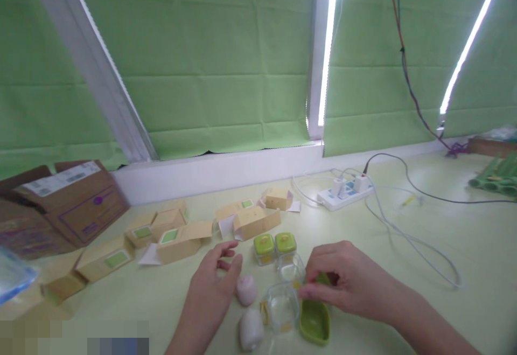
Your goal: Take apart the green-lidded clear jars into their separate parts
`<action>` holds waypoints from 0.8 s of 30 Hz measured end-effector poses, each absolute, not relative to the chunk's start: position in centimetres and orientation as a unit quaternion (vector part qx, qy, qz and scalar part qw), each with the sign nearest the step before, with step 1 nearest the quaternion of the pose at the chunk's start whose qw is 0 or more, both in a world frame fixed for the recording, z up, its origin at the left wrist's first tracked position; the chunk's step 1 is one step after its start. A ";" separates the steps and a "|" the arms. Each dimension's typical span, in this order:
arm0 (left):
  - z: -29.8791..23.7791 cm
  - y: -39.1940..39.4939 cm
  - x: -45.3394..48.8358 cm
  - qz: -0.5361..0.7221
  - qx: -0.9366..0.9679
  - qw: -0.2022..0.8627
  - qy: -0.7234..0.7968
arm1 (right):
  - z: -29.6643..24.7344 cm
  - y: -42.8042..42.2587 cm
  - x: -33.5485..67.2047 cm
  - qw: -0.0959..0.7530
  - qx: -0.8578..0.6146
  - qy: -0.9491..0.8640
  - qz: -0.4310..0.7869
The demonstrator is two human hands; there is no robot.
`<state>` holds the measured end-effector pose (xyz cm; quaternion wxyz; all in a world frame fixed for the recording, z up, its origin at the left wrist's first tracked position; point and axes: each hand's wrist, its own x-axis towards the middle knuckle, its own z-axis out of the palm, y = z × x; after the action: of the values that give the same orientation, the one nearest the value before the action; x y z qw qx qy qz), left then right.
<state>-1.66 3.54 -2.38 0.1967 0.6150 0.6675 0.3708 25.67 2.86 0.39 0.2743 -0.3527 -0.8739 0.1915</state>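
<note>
Daylight is streaming through narrow gaps between the green blinds (pixel 226 58) at twelve and two o'clock, blowing out to white glare there. The table (pixel 444 247) is sitting in soft, even light with faint shadows. Wide-angle distortion is bending the edges, and everything is looking slightly soft and hazy.

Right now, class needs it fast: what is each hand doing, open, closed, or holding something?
Left hand: open, holding nothing, beside a small pink bundle.
Right hand: fingers pinched on a green lid above the clear jars.

Pale green table (pixel 464 247), small cardboard boxes (pixel 177 236), power strip (pixel 343 190), clear jars (pixel 280 306)
</note>
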 end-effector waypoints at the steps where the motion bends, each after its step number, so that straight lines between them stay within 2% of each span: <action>1: -2.4 3.9 -1.3 0.373 0.620 0.204 0.659 | 0.5 2.8 25.6 0.288 -0.351 -0.873 0.180; 13: -0.6 7.1 2.1 0.353 0.687 0.207 0.601 | 0.8 2.6 25.0 0.365 -0.340 -0.858 0.123; 21: 2.2 2.2 3.4 0.401 0.713 0.189 0.543 | 1.0 1.8 24.4 0.412 -0.379 -0.803 0.203; 24: 2.4 0.4 4.6 0.427 0.762 0.107 0.474 | 0.7 1.6 24.1 0.418 -0.381 -0.779 0.270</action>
<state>4.59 0.43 2.42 0.1068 0.7624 0.4742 0.4271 24.15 1.57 0.74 0.4178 -0.3814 -0.7792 0.2698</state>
